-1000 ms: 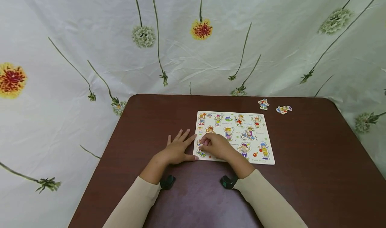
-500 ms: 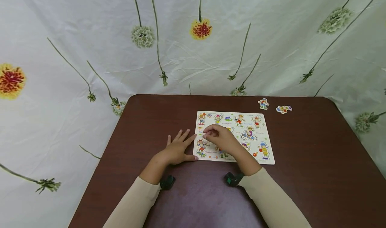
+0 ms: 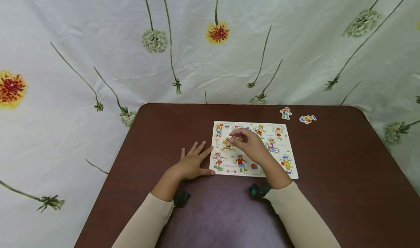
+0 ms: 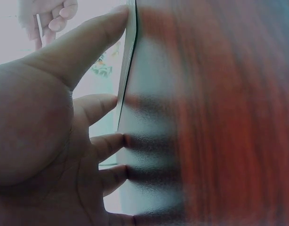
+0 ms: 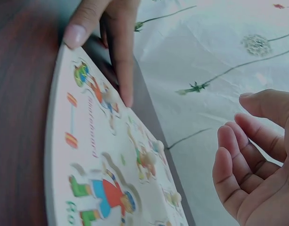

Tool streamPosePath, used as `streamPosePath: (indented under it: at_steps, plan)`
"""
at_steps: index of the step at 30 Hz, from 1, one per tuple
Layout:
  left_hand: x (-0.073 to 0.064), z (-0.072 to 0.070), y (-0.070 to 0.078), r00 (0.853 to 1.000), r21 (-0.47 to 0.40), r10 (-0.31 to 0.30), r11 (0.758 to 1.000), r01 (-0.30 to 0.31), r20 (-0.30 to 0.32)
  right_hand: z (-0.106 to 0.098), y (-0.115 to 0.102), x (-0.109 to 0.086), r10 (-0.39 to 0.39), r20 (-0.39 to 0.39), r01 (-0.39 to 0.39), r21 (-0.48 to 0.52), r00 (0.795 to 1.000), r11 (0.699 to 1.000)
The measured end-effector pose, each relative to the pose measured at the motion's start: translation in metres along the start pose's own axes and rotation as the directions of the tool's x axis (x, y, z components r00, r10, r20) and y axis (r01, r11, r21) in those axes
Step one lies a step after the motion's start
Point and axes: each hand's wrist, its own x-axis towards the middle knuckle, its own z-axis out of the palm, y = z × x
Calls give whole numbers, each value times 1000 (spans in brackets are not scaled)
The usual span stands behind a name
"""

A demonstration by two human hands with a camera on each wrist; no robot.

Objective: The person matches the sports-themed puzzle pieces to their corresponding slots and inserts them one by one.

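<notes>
A white puzzle board (image 3: 229, 169) printed with sports figures lies on the table. My left hand (image 3: 191, 165) rests at its left side with fingers spread; the thumb and index fingertip touch the board's edge in the left wrist view. My right hand (image 3: 249, 146) hovers above the board's middle, fingers loosely bent. In the right wrist view nothing shows between its thumb and fingers. Below it lie a running figure (image 3: 227, 144), a skateboarder piece (image 3: 218, 161) with a knob, and a roller-skater picture (image 5: 104, 195) in a recess. The right hand and forearm hide part of the board.
Two loose puzzle pieces lie near the table's far edge: an upright figure (image 3: 286, 113) and a sideways one (image 3: 307, 119). The dark brown table (image 3: 344, 167) backs onto a flowered white cloth (image 3: 197, 58).
My right hand has lifted from the skateboarder at the board's lower left and moved up and right over the middle. The left hand has stayed in place.
</notes>
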Motion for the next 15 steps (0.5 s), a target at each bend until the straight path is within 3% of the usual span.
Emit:
streamPosePath:
  at_steps: [9,15]
  plan:
    - [-2,1,-2,1000,-6,0,1000,0,-1,-20,1,-1,13,-71,-12,13,997,1000]
    - [-2,1,-3,1000,-8,8,1000,-8,-1,-43,1,-5,19,-179,-19,2,984,1000]
